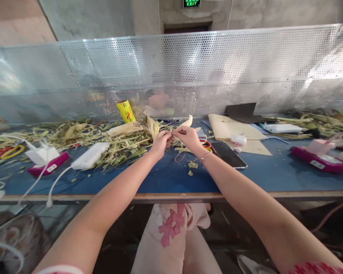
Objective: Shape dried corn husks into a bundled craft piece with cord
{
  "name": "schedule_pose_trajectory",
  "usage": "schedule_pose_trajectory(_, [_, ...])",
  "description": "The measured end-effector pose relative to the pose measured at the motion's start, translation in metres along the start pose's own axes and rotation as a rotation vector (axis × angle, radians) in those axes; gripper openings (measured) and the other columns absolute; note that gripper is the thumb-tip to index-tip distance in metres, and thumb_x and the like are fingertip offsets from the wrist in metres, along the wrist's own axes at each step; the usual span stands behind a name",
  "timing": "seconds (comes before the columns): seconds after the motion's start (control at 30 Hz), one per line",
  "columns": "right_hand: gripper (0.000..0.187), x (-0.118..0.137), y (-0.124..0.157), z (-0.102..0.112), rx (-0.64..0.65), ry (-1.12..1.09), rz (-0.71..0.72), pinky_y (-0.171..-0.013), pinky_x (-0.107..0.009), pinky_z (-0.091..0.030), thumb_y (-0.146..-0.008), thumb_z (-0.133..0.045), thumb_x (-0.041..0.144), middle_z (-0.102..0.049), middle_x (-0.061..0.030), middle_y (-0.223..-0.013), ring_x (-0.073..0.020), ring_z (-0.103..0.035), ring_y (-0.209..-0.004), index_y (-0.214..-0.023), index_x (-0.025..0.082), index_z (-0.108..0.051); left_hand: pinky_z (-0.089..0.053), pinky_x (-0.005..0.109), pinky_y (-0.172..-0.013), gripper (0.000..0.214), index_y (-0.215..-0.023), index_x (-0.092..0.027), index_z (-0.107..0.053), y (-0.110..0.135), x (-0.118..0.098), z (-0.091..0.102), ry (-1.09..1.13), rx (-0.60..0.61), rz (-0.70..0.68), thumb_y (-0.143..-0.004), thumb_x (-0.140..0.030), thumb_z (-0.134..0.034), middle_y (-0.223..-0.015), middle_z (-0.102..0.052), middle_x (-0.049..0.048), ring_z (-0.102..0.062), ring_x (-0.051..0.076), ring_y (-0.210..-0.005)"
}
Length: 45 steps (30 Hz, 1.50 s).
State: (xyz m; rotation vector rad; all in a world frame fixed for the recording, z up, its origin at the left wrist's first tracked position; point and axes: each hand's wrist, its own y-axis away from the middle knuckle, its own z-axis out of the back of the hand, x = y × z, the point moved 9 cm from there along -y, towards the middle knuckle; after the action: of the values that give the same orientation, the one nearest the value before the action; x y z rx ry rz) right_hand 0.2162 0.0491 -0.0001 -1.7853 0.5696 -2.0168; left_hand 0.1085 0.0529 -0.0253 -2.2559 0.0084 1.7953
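Observation:
My left hand (161,142) and my right hand (188,138) meet over the middle of the blue table (165,179), fingers pinched together on a thin pale strip of corn husk (172,131) stretched between them. A pile of dried corn husks (114,140) lies just left of and behind the hands. A few husk scraps (192,166) rest on the table below my right wrist, which wears a thin bracelet.
A black phone (229,154) lies right of my hands. A white power bank (90,155) with cable and a pink device (48,165) sit left. Brown paper (231,129), another pink device (320,160), a yellow roll (126,111) and a perforated metal screen (246,68) stand behind.

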Motion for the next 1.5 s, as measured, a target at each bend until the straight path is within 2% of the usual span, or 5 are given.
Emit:
schedule_pose_trajectory(0.17, [0.016,0.002,0.000,0.008,-0.057,0.100,0.012,-0.062,-0.028,-0.043,-0.063,-0.064,0.030,-0.060,-0.0009,-0.067,-0.0130,-0.056,-0.062,-0.071,0.018,-0.057,-0.016,0.019,-0.040,0.016,-0.064,-0.015,-0.044,0.000,-0.006,0.001,-0.092,-0.004,-0.091,-0.079,-0.015,-0.047,-0.053,-0.047,-0.0036,-0.027,0.002,-0.037])
schedule_pose_trajectory(0.43, [0.011,0.016,0.002,0.011,-0.059,0.387,0.061,-0.051,-0.025,-0.031,-0.070,-0.056,0.029,-0.046,0.0040,-0.051,-0.0100,-0.039,-0.049,-0.070,0.018,-0.057,-0.031,0.020,-0.053,0.016,-0.069,-0.017,-0.046,0.000,-0.018,0.002,-0.340,-0.005,-0.283,-0.081,-0.026,-0.050,-0.058,-0.049,-0.0036,-0.042,0.007,-0.052])
schedule_pose_trajectory(0.73, [0.004,0.036,0.006,0.003,0.014,0.462,0.227,-0.054,-0.025,-0.032,-0.072,-0.050,0.022,-0.045,0.0036,-0.053,-0.0105,-0.039,-0.052,-0.069,0.019,-0.050,-0.036,0.022,-0.062,0.009,-0.072,-0.016,-0.048,0.002,-0.023,0.001,-0.408,-0.037,-0.311,-0.074,-0.020,-0.057,-0.063,-0.053,-0.0023,-0.049,0.010,-0.061])
schedule_pose_trajectory(1.0, [0.005,0.036,0.011,-0.004,0.079,0.387,0.174,-0.049,-0.024,-0.028,-0.074,-0.049,0.023,-0.038,0.0070,-0.049,-0.0085,-0.033,-0.046,-0.073,0.019,-0.047,-0.032,0.021,-0.055,0.008,-0.069,-0.016,-0.047,0.004,-0.026,0.003,-0.467,-0.065,-0.322,-0.074,-0.018,-0.054,-0.057,-0.048,-0.0044,-0.044,0.008,-0.055])
schedule_pose_trajectory(1.5, [0.010,0.035,0.012,-0.006,0.084,0.332,0.214,-0.049,-0.024,-0.030,-0.075,-0.047,0.025,-0.041,0.0048,-0.051,-0.0082,-0.034,-0.047,-0.073,0.017,-0.055,-0.032,0.020,-0.054,0.016,-0.071,-0.018,-0.046,0.001,-0.019,0.005,-0.347,-0.066,-0.279,-0.076,-0.028,-0.057,-0.058,-0.049,-0.0039,-0.046,0.008,-0.056])
